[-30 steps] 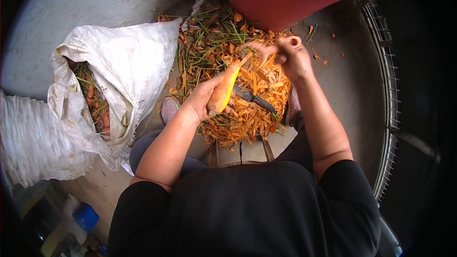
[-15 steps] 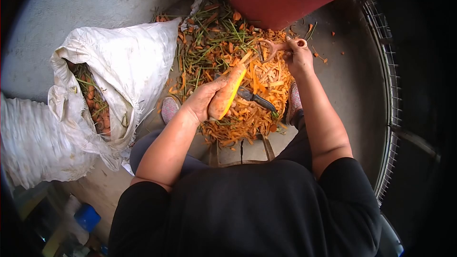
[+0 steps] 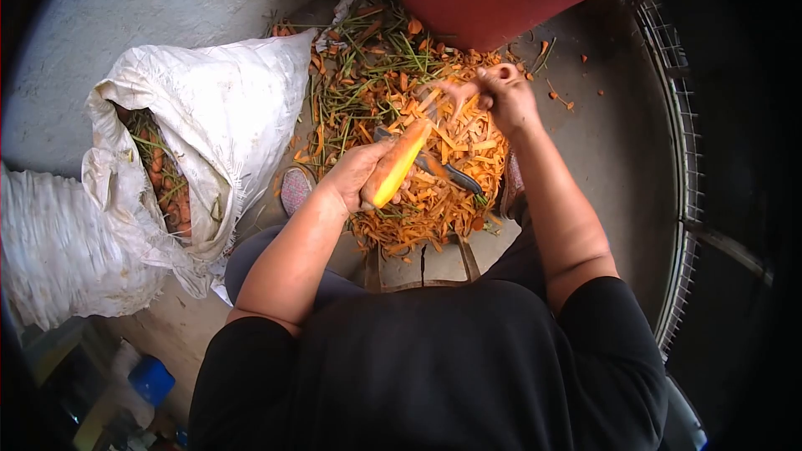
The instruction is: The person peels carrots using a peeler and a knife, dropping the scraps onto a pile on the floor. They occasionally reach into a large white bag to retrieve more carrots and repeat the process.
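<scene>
My left hand (image 3: 359, 174) is wrapped round the lower end of a thick carrot (image 3: 399, 165), which tilts up and to the right. A bright peeled strip shows along the carrot, beside unpeeled skin. In my right hand (image 3: 511, 104) is a reddish Y-shaped peeler (image 3: 464, 92), its head blurred by motion and a little apart from the carrot's tip. Below both hands spreads a heap of orange carrot peelings (image 3: 434, 221). A knife with a black handle (image 3: 462, 178) lies on the heap, its blade partly hidden behind the carrot.
A red bin (image 3: 476, 0) stands beyond the heap. Green stalks and carrot ends (image 3: 359, 67) litter the floor at its left. An open white sack (image 3: 225, 108) holding carrots leans at the left, with another white sack (image 3: 75, 242) nearby. Wire mesh (image 3: 689, 150) curves along the right.
My right hand has moved left and slightly down with the peeler, closer to the carrot. The carrot has turned in my left hand, showing more of its bright peeled side.
</scene>
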Demonstrator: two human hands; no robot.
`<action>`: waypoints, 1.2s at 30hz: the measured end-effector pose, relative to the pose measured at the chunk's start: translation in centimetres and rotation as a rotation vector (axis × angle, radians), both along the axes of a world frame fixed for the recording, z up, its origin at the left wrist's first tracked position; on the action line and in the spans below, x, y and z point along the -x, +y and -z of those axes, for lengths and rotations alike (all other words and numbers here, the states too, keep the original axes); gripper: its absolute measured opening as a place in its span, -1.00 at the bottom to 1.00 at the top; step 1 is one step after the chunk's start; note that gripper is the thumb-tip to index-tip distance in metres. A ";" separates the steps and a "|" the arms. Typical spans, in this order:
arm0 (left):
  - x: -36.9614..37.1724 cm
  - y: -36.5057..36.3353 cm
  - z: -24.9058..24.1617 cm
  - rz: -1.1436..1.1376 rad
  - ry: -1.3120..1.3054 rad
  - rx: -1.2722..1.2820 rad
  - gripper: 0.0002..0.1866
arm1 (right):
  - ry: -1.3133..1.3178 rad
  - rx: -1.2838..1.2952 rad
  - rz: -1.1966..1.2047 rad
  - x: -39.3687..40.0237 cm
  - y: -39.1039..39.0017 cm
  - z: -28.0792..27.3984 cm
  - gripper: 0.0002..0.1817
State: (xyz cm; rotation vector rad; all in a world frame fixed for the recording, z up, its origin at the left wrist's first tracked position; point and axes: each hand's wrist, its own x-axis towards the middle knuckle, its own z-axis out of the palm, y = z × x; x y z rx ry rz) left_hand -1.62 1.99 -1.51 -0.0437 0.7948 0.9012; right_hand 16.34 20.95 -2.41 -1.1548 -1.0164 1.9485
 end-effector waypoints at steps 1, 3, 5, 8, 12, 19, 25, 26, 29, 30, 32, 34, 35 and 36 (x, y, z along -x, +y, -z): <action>-0.1 0.1 0.0 0.018 0.003 0.006 -0.63 | -0.247 -0.057 0.093 -0.7 1.2 0.5 -0.80; 0.2 0.3 0.1 -0.018 -0.016 -0.002 -0.63 | -0.069 0.045 0.213 -1.5 1.6 1.3 -0.79; 0.3 0.3 0.5 -0.065 -0.021 -0.012 -0.63 | 0.047 0.044 0.086 0.0 0.0 -1.2 -0.80; -0.1 0.5 0.3 -0.026 0.170 -0.132 -0.65 | 0.233 0.118 -0.386 1.8 -4.7 -4.0 -0.81; -0.4 0.6 -0.5 -0.061 0.025 0.009 -0.63 | 0.305 0.206 -0.511 2.2 -6.3 -3.2 -0.80; -0.4 0.5 -1.1 -0.001 0.053 -0.023 -0.58 | 0.037 0.110 0.222 -1.3 1.4 0.3 -0.84; -0.5 1.1 -2.0 -0.119 0.245 0.092 -0.63 | 0.240 0.111 -0.462 2.2 -6.1 -4.6 -0.83; -0.7 1.1 -1.9 -0.143 0.149 0.076 -0.62 | 0.290 0.134 -0.608 2.4 -6.9 -4.9 -0.82; -0.8 0.8 -0.5 -0.170 -0.040 0.016 -0.58 | 0.260 0.204 -0.542 2.5 -6.8 -3.6 -0.81; -0.6 0.6 0.0 -0.135 -0.021 0.011 -0.58 | 0.263 0.230 -0.505 2.2 -5.9 -2.8 -0.82; -0.1 0.1 0.3 -0.065 0.019 0.002 -0.58 | 0.296 0.192 -0.402 0.9 -3.2 -1.5 -0.83; -0.3 0.3 0.3 -0.010 0.028 0.013 -0.59 | 0.018 -0.040 -0.026 -0.4 0.2 0.6 -0.83; -0.3 0.3 0.5 -0.010 0.011 0.018 -0.60 | 0.026 0.010 0.047 -1.7 1.5 1.5 -0.81; -0.1 0.2 0.7 -0.010 -0.005 0.023 -0.60 | 0.035 0.060 0.121 -1.8 1.8 0.8 -0.80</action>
